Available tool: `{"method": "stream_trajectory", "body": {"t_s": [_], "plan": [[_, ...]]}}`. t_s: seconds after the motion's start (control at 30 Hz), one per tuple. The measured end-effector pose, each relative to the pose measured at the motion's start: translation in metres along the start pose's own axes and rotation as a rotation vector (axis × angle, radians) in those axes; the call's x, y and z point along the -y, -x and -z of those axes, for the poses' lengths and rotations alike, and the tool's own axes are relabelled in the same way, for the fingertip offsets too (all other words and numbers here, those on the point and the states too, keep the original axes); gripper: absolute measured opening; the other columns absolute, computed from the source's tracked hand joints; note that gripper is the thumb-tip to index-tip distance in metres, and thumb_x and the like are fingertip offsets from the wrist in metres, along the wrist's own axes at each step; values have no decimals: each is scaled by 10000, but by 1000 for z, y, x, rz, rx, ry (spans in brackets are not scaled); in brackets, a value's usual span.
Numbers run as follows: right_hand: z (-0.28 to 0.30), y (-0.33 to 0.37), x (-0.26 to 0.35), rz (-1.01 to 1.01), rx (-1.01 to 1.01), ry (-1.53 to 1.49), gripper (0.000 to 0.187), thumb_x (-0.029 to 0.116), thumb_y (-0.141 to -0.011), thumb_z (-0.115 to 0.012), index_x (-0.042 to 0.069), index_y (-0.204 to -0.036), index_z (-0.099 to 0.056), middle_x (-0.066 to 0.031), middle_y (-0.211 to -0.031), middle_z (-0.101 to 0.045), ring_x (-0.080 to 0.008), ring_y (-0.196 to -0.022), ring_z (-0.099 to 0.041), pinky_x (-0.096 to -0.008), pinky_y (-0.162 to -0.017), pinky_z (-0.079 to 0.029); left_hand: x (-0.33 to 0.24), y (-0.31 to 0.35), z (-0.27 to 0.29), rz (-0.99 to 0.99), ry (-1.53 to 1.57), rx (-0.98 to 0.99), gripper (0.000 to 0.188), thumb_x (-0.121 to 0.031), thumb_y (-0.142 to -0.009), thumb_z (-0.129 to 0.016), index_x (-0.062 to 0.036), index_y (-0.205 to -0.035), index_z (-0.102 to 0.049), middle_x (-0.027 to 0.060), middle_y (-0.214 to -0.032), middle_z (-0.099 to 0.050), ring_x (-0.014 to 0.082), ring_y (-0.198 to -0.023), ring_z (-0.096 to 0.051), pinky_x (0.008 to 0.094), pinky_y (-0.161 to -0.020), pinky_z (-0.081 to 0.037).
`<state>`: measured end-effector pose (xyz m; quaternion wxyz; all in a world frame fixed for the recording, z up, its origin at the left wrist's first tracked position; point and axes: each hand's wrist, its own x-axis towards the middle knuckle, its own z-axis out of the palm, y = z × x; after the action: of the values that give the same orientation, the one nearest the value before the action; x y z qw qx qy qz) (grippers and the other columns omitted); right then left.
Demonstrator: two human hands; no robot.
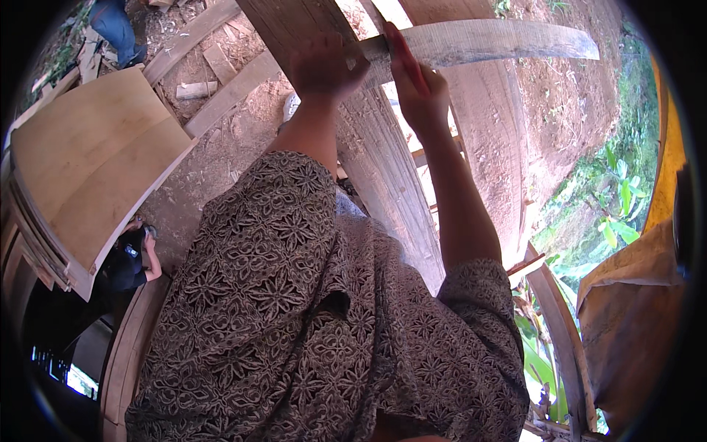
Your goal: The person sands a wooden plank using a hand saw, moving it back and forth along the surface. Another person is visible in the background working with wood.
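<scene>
Rough wooden plank (387,173), smooth matt plywood (96,147)

The slim tool (406,60) at upper centre is red, the curved board (508,41) beside it pale grey-tan with fine streaks, the plank (383,173) below greyish brown and grained. Light flowers and scrolls cover the dark shirt (272,295). Plywood (96,140) at left is honey-tan, trousers (112,28) upper left blue, plants (622,202) at right bright green, the right-edge sheet (665,147) yellow-orange

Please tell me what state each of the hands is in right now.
Left hand: at the wooden plank; open or closed cannot be told.
Right hand: closed, holding a red object.
</scene>
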<state>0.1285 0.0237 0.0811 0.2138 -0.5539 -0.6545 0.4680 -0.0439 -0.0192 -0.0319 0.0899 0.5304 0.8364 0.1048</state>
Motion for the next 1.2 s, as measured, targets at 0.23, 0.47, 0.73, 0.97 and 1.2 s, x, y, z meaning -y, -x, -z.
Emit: {"method": "stream_trajectory", "body": {"t_s": [0.23, 0.47, 0.73, 0.97, 1.2], "plan": [[10, 6, -1, -38, 16, 50, 475, 417, -983, -631, -15, -786, -640, -139, -640, -608, -240, -593, -579, -413, -599, -461, -5, 1, 6, -8, -76, -9, 578, -611, -890, -551, -101, -1147, -638, 139, -1170, -674, 327, -1039, -676, 511, -902, -516], [141, 235, -2, -297, 12, -41, 309, 162, -992, -684, 14, -741, -582, 40, -622, -503, -44, -599, -417, -280, -523, -326, 1, -7, 0, -143, -6, -283, 399, -482, -838, -637, -92, -921, -660, 147, -1024, -650, 352, -971, -648, 531, -776, -548], [97, 161, 4, -139, 74, 40, 298, 193, -987, -682, -1, -767, -630, 15, -578, -482, -56, -563, -426, -300, -507, -344, 8, 6, 11, 30, -19, -43, 564, -597, -875, -577, -94, -1125, -629, 137, -1121, -663, 319, -1034, -660, 521, -898, -496], [-33, -76, 12, 169, -24, 251, 182, 221, -947, -637, 56, -891, -691, -117, -1013, -745, -273, -747, -701, -408, -657, -538, -8, 2, 17, -11, -25, -17, 560, -607, -853, -602, -109, -1108, -623, 119, -1140, -659, 311, -1098, -634, 513, -910, -484], [46, 70, 22, -196, 67, 107, 337, 346, -988, -649, 35, -871, -708, -127, -717, -659, -251, -664, -632, -414, -660, -501, -1, 0, 20, -4, -21, -96, 484, -555, -876, -575, -108, -1051, -640, 135, -1091, -681, 334, -1043, -663, 519, -880, -524]]}}
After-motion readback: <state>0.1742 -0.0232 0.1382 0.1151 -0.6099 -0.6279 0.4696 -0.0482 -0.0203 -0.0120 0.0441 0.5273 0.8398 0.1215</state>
